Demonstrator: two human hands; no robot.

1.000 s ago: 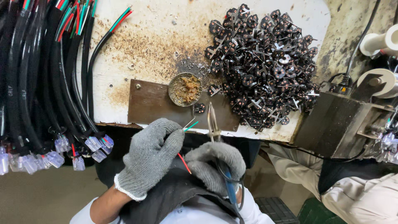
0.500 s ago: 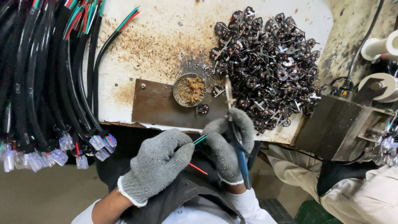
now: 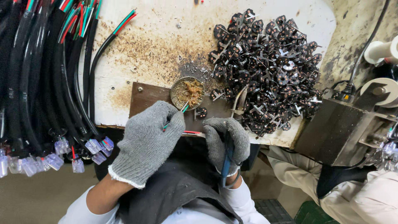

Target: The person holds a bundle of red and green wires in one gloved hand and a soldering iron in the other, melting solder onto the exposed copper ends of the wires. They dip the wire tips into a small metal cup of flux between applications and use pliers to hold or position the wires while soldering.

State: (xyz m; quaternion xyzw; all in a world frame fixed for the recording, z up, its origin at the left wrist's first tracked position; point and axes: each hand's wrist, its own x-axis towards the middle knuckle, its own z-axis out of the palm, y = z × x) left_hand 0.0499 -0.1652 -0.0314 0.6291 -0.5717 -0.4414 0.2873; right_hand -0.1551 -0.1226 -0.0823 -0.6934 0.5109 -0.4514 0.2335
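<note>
In the head view, the left hand (image 3: 149, 139), in a grey knit glove, is closed around a thin bundle of coloured wires (image 3: 178, 114), whose green and red ends poke out past the fingers toward a small round tin (image 3: 187, 92) of brownish paste. The tin sits on a dark metal plate (image 3: 145, 99) fixed to the stained white surface (image 3: 166, 37). The right hand (image 3: 227, 139), gloved the same way, is curled shut around the blue handles of a pair of pliers (image 3: 236, 108), whose metal tips point up and away toward a big heap of small black plug parts (image 3: 269, 62). A red wire (image 3: 191, 132) runs between the two hands, just beside the edge of the surface. To the left, thick black cables (image 3: 37, 83) hang over the edge, ending in clear plastic connectors (image 3: 62, 151). A dark metal box (image 3: 336, 130) stands at the right, beside a white spool (image 3: 381, 49)
</note>
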